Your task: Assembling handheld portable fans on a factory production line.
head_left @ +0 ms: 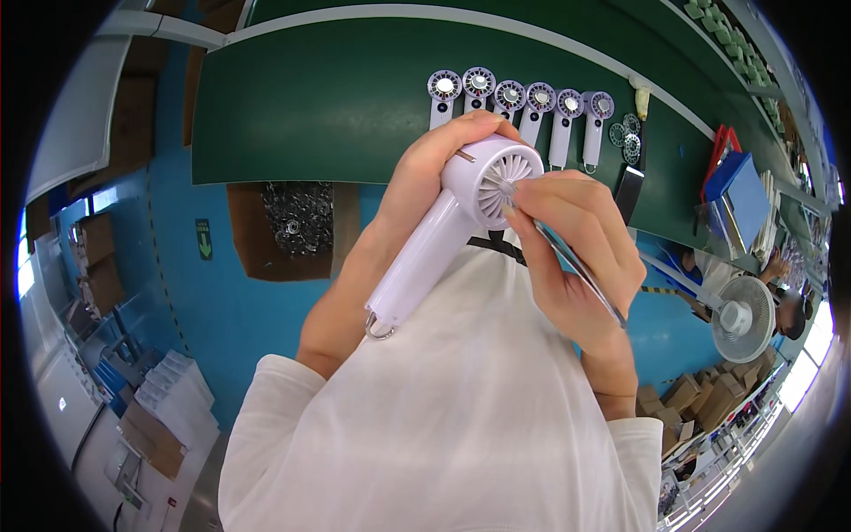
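The left hand [434, 160] is gripping a lilac handheld fan [425, 253], its fingers curling around the back of the fan head. The unit is sitting tilted in front of the person's white shirt [443, 399], with the handle running down toward the picture's lower left and a metal loop [381, 332] hanging from its end. The open face is exposing a pale bladed impeller [505, 184] and facing the right hand [585, 239]. The right hand is closing in a pinch, holding slim silver tweezers [581, 273] between thumb and fingers; its fingertips are resting at the impeller. Whether the tweezer tips are touching the blades cannot be told, as the fingers are covering them.

Beyond the hands, six similar fans [539, 96] are lying in a row on the green workbench [310, 97], metallic centres facing up. Loose openwork discs [631, 147] are lying right of the row, near a black rectangular object [630, 191]. Left of the person, an open cardboard box [245, 235] is holding a heap of dark, shiny parts [300, 213].
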The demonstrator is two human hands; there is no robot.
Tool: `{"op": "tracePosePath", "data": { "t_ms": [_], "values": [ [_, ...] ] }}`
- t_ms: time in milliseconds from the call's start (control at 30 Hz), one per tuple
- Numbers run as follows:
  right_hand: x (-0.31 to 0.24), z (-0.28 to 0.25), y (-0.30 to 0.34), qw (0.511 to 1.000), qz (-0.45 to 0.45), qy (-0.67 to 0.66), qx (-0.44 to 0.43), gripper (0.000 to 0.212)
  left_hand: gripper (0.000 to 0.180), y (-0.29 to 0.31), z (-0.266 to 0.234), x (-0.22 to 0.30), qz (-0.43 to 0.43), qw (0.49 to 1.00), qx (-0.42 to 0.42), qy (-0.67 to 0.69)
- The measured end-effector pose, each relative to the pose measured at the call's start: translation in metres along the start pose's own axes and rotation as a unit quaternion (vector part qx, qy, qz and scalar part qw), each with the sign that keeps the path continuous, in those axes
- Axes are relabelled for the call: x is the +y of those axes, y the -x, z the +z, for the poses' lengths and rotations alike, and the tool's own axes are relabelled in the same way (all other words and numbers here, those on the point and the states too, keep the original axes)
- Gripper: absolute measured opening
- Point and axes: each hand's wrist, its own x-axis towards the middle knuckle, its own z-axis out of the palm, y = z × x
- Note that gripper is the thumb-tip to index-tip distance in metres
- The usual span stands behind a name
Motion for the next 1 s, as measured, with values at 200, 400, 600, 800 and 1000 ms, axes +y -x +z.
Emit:
{"op": "tracePosePath", "data": {
  "t_ms": [200,400,600,800,1000],
  "values": [
    [-0.006,0.000,-0.002,0.999,-0.020,0.035,-0.025,0.030,0.027,0.003,0.002,-0.002,0.023,1.000,-0.001,-0.021],
    [-0.017,0.001,0.005,0.992,-0.081,0.082,-0.048,0.042,0.022,0.016,0.003,-0.001,0.058,0.997,-0.025,-0.040],
    [-0.033,-0.003,0.018,0.991,-0.032,0.093,-0.093,0.034,0.019,0.028,0.000,-0.005,0.043,0.996,-0.040,-0.062],
    [-0.036,-0.006,0.017,0.991,0.003,0.085,-0.107,0.034,0.017,0.026,0.000,-0.004,0.058,0.993,-0.042,-0.095],
    [-0.034,-0.003,0.018,0.991,0.010,0.086,-0.097,0.034,0.018,0.026,-0.002,-0.005,0.051,0.994,-0.036,-0.091]
  ]
}}
